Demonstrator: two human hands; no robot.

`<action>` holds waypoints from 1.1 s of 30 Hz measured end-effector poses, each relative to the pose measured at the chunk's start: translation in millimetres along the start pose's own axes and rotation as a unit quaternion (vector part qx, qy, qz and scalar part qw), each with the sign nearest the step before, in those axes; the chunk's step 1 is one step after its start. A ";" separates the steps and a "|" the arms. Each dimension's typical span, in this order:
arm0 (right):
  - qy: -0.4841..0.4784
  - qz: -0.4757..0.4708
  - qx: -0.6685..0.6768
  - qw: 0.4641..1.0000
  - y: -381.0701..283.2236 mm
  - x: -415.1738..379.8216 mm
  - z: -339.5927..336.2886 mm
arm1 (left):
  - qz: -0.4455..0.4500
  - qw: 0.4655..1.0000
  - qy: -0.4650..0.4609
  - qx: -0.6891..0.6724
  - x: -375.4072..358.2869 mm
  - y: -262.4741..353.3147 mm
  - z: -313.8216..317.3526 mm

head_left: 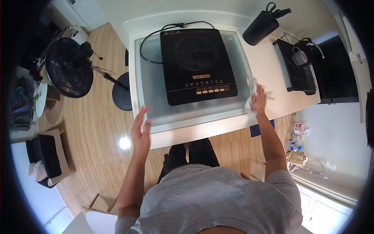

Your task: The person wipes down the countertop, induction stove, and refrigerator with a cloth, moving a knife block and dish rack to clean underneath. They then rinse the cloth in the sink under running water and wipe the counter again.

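Note:
A pale, crumpled cloth (251, 90) lies at the right edge of the frosted glass panel, under my right hand (259, 101). The fingers of that hand point away from me and press the cloth onto the counter. My left hand (142, 128) is at the counter's front left corner, its fingers apart and nothing in them. Between my hands, further back on the glass panel (156, 111), sits a black induction cooktop (198, 62) with a row of buttons along its near side. Its black cord (150, 35) loops round behind and to the left.
At the back right of the white counter (259, 66) stands a black utensil holder (261, 26). A black dish rack (292, 64) with a grey mug (299, 57) is further right. A black standing fan (69, 67) is on the wooden floor (93, 136) at left. Plastic bottles (294, 146) stand low on the right.

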State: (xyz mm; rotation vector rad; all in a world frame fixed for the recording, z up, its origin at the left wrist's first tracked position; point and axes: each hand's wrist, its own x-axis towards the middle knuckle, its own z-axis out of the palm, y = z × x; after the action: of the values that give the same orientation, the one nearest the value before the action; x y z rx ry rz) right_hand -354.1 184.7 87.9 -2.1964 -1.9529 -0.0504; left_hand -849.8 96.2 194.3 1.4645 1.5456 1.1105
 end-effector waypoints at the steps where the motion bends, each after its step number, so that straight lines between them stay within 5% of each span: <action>1: -0.017 0.038 -0.027 0.999 4.6 21.8 9.4 | 0.054 0.995 -0.047 0.063 28.8 12.6 18.1; 3: 0.002 0.053 -0.028 0.998 -19.7 44.7 12.3 | 0.245 0.899 -0.092 0.352 85.6 39.1 60.1; 5: 0.023 0.063 -0.027 0.997 -34.4 55.2 13.8 | 0.293 0.871 -0.070 0.389 131.6 30.7 108.7; 10: 0.044 0.042 -0.005 0.998 -36.3 53.3 9.5 | 0.227 0.840 -0.105 0.481 156.7 20.6 171.0; 17: 0.030 -0.066 0.042 0.996 -34.7 71.4 0.2 | 0.188 0.850 -0.069 0.488 176.6 21.0 167.3; 19: 0.031 -0.114 0.113 0.986 -35.8 96.0 3.0 | 0.237 0.830 -0.167 0.476 167.4 38.0 160.5; 22: 0.042 -0.112 0.154 0.981 -41.8 130.7 14.4 | 0.212 0.838 -0.170 0.474 164.4 44.3 140.9; 24: 0.059 -0.114 0.167 0.978 -48.0 148.6 21.0 | 0.118 0.905 -0.023 0.408 168.0 22.1 121.3; 26: 0.085 -0.112 0.183 0.973 -54.4 161.7 29.6 | -0.118 0.988 0.049 0.091 162.2 0.4 106.2; 28: 0.131 -0.136 0.200 0.962 -74.6 159.8 17.2 | -0.218 0.968 -0.009 -0.120 145.8 -6.9 99.2; 33: 0.081 -0.178 0.241 0.951 -96.6 122.1 40.2 | -0.173 0.970 -0.028 -0.171 124.9 -11.4 111.9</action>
State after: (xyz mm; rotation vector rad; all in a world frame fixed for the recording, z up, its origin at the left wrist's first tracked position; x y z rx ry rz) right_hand -438.3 321.4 80.3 -1.4769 -1.9819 0.1700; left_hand -762.1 232.5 149.7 0.9465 1.4181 1.0511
